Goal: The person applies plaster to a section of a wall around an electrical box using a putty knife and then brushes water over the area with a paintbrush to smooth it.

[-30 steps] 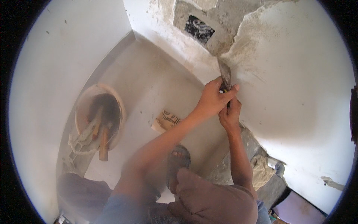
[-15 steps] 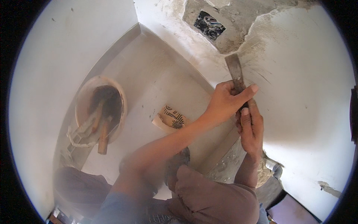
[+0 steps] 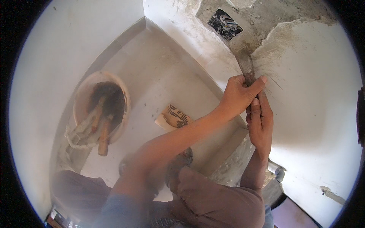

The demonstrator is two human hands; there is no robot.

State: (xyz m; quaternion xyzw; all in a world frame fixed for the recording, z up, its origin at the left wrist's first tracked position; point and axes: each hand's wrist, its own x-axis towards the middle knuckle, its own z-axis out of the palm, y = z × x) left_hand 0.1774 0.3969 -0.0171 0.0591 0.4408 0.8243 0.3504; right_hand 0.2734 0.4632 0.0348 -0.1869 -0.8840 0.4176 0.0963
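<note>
Both of my hands grip a putty knife (image 3: 246, 65) with a flat, dirty metal blade pointing up along the wall. My left hand (image 3: 240, 94) reaches across from the left and closes around the tool below its blade, thumb laid over it. Lower on the handle, my right hand (image 3: 261, 123) is wrapped round it, hiding most of the grip. The blade's tip lies at the bottom corner of a rough grey patch (image 3: 262, 19) where the white wall coat is gone. An open electrical box (image 3: 225, 24) with wires inside sits in that patch.
At left on the floor stands a pale bucket (image 3: 125, 97) with dark contents; a wooden-handled tool (image 3: 103, 142) leans out of it. A torn piece of printed cardboard (image 3: 172, 117) lies mid-floor. A grey pipe (image 3: 279, 173) comes from the wall at lower right.
The putty knife has slid upward with both hands, its tip now on the grey patch's lower corner. My view has shifted slightly.
</note>
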